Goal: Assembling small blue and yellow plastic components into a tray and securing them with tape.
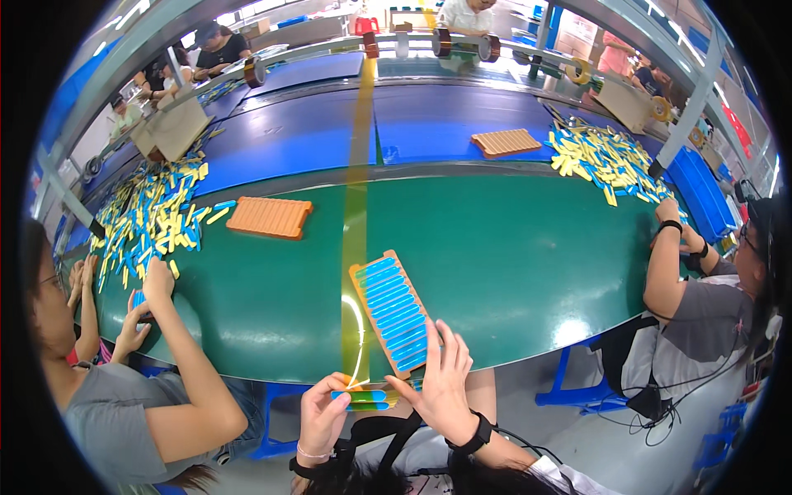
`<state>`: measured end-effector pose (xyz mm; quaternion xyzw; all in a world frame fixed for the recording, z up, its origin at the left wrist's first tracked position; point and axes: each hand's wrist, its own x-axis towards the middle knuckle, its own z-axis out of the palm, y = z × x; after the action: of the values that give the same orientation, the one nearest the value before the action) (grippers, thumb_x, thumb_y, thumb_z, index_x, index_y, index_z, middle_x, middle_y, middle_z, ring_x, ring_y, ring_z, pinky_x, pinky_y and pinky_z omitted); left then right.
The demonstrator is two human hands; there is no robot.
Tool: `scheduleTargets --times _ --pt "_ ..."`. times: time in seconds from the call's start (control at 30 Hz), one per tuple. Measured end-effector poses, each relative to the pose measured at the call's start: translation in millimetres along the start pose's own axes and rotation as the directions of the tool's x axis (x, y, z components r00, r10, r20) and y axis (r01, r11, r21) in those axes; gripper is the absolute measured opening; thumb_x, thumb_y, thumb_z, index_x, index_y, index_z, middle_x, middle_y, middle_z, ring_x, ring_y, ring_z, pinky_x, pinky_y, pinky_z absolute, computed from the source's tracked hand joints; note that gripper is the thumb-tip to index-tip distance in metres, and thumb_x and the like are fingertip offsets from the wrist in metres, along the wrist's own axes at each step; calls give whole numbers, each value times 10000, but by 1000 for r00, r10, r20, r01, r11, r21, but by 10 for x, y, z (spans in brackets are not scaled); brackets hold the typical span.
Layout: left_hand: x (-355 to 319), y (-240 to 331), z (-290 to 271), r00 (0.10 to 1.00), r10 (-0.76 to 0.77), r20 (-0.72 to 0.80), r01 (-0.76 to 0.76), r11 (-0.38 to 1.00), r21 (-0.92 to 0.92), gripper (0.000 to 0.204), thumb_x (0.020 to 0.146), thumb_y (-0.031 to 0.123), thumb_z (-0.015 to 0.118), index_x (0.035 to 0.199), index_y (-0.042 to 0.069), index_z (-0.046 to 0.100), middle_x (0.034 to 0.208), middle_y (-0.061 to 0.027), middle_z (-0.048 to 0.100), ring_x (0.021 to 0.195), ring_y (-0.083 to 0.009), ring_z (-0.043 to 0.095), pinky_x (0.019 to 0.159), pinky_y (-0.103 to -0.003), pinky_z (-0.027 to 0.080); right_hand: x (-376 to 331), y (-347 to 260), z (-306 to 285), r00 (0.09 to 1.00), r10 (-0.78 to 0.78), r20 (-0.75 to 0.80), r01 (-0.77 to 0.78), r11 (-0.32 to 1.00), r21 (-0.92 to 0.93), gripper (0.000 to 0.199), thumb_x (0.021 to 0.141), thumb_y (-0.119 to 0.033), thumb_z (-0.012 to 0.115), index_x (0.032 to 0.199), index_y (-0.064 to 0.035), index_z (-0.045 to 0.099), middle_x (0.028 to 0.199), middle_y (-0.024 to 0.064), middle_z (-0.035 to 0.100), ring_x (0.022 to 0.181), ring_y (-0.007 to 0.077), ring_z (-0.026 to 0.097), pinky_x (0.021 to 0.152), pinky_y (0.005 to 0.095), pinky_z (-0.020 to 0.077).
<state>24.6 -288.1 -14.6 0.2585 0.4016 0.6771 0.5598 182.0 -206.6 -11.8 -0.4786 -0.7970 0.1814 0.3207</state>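
Glossy green belt [511, 264], ribbed orange plastic tray [360, 276], smooth blue strips [394, 305], translucent yellow tape [356, 223]

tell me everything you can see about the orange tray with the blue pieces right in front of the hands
The orange tray is a long, flat, plastic-looking rectangle with ridged slots. Light blue strips lie crosswise in them, filling nearly its whole length. It rests on the green belt, turned at a slant, its near end at the belt's front edge. The right hand has its fingers on that near end; the left hand pinches a separate small blue and yellow piece beside it.
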Motion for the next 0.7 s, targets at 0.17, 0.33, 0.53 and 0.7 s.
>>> scheduleTargets --times 0.17,0.33,0.53,0.7 --pt "9 -120 185 996 49 76 -60 987 150 48 770 15 549 805 -18 545 926 -72 485 875 -126 476 792 -256 389 -2 25 -397 890 -22 456 -302 722 623 231 752 -109 621 940 -5 536 955 96 526 872 178 507 741 273 395" --pt "74 -157 531 989 134 64 -148 840 522 136 729 49 606 842 -6 553 921 -94 482 860 -157 487 731 -256 408 -142 243 -481 878 62 475 -434 524 733 150 787 -80 592 891 15 541 844 49 552 759 86 521 664 203 424" --pt "263 -402 536 906 400 140 -152 -2 988 681 650 162 672 1204 -68 350 1290 -162 341 1073 -314 340 884 -407 257 -241 396 -595 818 234 525 -575 333 748 116 781 -30 595 847 6 507 826 34 551 745 49 517 650 183 427" --pt "240 -409 477 928 350 126 -161 72 984 694 626 136 672 1204 -71 349 1278 -161 356 1074 -310 346 884 -400 262 -187 353 -570 798 329 505 -587 235 774 168 811 -31 552 941 -6 448 790 24 554 706 35 519 609 159 415"
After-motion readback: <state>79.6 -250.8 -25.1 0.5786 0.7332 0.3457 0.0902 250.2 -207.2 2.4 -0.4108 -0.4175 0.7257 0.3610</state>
